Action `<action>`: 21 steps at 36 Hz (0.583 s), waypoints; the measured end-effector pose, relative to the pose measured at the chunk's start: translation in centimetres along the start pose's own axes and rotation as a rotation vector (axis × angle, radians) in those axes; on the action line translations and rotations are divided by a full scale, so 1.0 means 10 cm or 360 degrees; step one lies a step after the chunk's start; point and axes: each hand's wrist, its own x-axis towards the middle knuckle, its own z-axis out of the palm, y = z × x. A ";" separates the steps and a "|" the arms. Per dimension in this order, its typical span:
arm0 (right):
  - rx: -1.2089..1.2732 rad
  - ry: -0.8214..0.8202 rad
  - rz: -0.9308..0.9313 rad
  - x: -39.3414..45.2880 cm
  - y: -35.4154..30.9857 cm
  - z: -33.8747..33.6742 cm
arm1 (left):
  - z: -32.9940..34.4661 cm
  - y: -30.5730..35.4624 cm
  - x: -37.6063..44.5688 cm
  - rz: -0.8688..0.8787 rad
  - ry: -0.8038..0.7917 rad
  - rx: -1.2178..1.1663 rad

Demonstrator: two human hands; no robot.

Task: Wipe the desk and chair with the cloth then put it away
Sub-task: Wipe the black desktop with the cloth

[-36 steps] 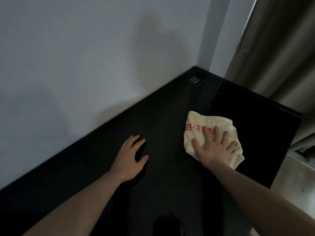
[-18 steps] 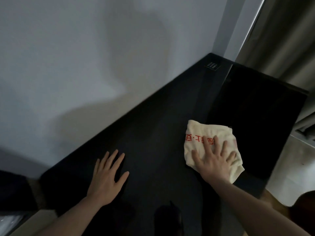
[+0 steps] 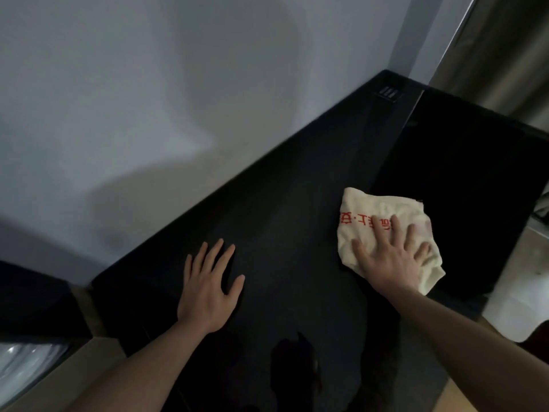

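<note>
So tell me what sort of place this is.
Probably a bedroom or small home study. A black desk stands pushed into the corner of a plain white wall, a curtain hangs at the right, and a cream cloth with red lettering is being pressed on the desktop.

Wall [image 3: 154, 93]: you are facing a plain pale grey surface, and soft shadows are falling across it.
Corner post [image 3: 416, 34]: right of the wall, a lighter vertical strip is running up out of frame.
Curtain [image 3: 505, 46]: beyond the post, you are seeing brownish drapes hanging in folds.
Floor [image 3: 511, 278]: below the curtain, a pale patch is showing.
Light: dim, and the wall is catching most of it.
Dark block [image 3: 32, 301]: it is sitting at the wall's lower left.
</note>
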 end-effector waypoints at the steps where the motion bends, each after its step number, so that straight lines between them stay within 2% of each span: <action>1: 0.0011 0.0000 0.0019 -0.06 -0.03 0.02 | 0.00 0.00 0.00 0.0006 0.0005 -0.0004; 9: 0.0067 -0.0031 0.0036 -0.81 -0.42 0.26 | -0.06 -0.06 -0.01 0.0045 -0.0077 -0.0103; 13: 0.0071 -0.0091 0.0003 -1.31 -0.71 0.37 | -0.22 -0.14 0.01 0.0025 -0.0245 -0.0568; 16: 0.0109 -0.0165 -0.0047 -1.74 -0.95 0.42 | -0.40 -0.28 -0.13 -0.0043 -0.0276 -0.0904; 21: 0.0232 -0.0311 -0.0150 -2.43 -1.35 0.49 | -0.57 -0.54 -0.70 -0.0074 -0.0144 -0.0995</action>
